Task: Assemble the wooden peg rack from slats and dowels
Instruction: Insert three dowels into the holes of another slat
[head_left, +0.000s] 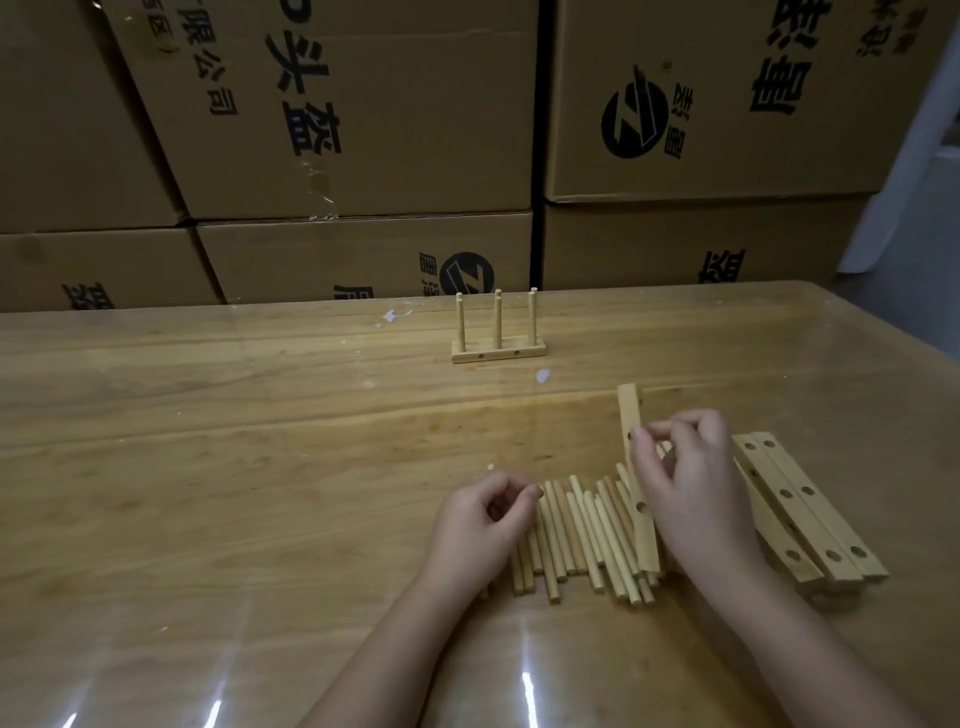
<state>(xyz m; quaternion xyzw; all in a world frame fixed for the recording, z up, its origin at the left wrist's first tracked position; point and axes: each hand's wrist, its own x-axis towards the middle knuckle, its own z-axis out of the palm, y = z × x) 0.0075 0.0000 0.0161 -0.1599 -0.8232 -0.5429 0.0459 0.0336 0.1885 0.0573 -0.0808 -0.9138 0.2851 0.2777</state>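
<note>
Printed cardboard boxes (363, 130) wall off the far side of the glossy, grained wooden table (208, 467), well beyond the fingers. Flat drilled slats (810, 509) lie stacked just right of the right hand (696, 493), whose fingertips pinch one slat (629, 410) tilted up over the round dowels (587, 535). The left hand (478, 525) curls over the dowels' left end, and whether it grips one cannot be determined; a three-peg base (498, 353) stands far ahead of both hands.
</note>
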